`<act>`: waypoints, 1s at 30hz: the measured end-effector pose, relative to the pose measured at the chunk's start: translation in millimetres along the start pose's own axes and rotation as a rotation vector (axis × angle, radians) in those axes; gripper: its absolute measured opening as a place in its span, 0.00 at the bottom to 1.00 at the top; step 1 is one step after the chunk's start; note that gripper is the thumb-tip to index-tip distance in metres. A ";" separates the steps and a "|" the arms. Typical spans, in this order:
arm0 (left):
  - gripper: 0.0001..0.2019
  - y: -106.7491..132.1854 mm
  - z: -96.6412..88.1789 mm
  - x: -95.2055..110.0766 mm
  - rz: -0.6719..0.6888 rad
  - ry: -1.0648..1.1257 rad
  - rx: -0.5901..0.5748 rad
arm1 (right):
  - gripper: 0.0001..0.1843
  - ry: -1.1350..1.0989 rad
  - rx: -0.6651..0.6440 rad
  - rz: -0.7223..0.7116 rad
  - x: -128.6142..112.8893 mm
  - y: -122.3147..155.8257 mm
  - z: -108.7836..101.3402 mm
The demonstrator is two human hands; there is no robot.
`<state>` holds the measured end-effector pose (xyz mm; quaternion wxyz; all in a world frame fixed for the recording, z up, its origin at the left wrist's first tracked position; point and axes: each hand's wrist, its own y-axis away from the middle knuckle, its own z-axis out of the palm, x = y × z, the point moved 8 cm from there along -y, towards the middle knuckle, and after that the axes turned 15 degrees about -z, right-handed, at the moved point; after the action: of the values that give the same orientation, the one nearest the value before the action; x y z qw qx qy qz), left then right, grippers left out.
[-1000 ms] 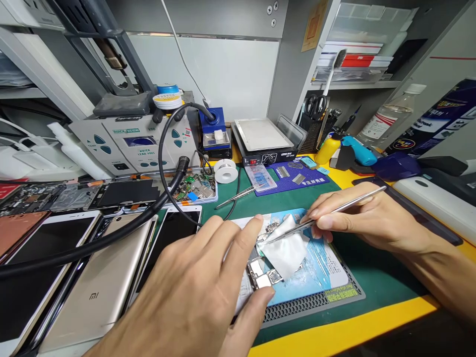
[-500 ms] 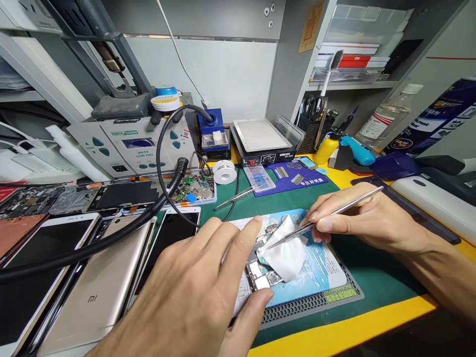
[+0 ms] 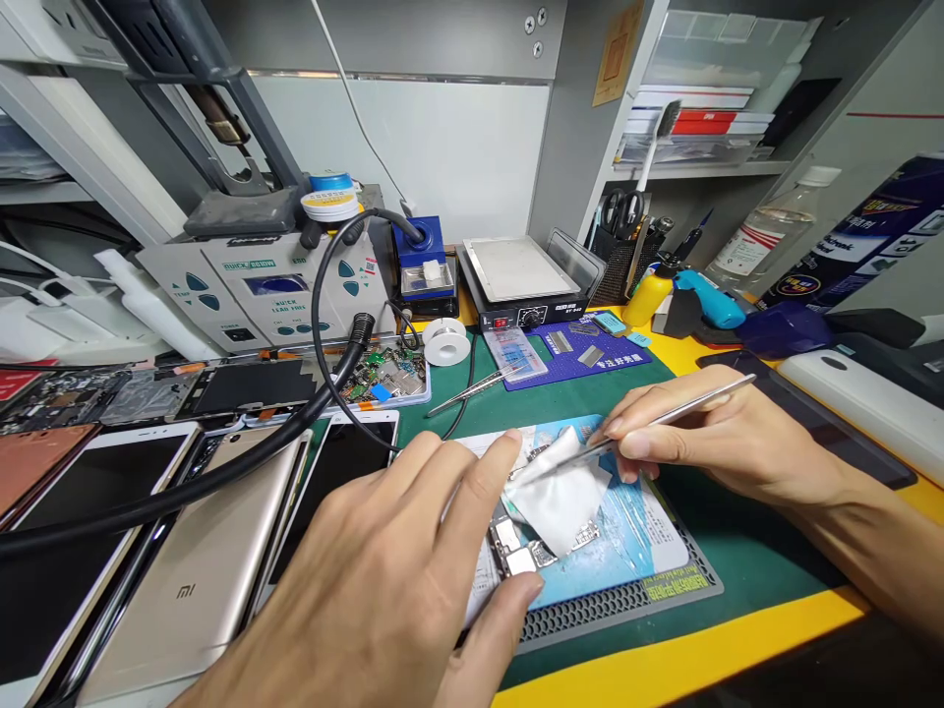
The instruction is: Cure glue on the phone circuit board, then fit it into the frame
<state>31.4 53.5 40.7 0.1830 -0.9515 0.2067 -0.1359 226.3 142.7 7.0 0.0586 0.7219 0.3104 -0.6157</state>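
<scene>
My right hand (image 3: 712, 438) has its fingers closed on the tweezers (image 3: 678, 418), the tips set in a fold of the white wipe (image 3: 557, 506). The wipe lies over the phone board (image 3: 520, 556), which sits on the blue mat (image 3: 626, 551) near the middle of the surface (image 3: 664, 669). My left hand (image 3: 369, 580) is open, fingers spread: the thumb (image 3: 516, 600) is at the board's near edge, the index fingertip (image 3: 508, 442) on the paper sheet (image 3: 479, 580). To the left lie phones (image 3: 199, 580); at the far side, the hot plate (image 3: 516, 270).
</scene>
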 end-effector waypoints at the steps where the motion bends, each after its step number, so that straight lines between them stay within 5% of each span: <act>1: 0.28 0.0 0.1 -0.4 -0.007 0.008 -0.005 | 0.03 -0.003 -0.009 0.000 0.3 0.2 0.9; 30: 0.29 0.0 2.2 -1.4 -0.018 0.030 -0.029 | 0.05 0.102 -0.009 -0.033 -5.7 0.5 8.7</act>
<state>30.9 54.8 38.5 0.1649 -0.9537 0.2029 -0.1487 218.9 136.1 10.1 0.0356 0.7468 0.3275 -0.5777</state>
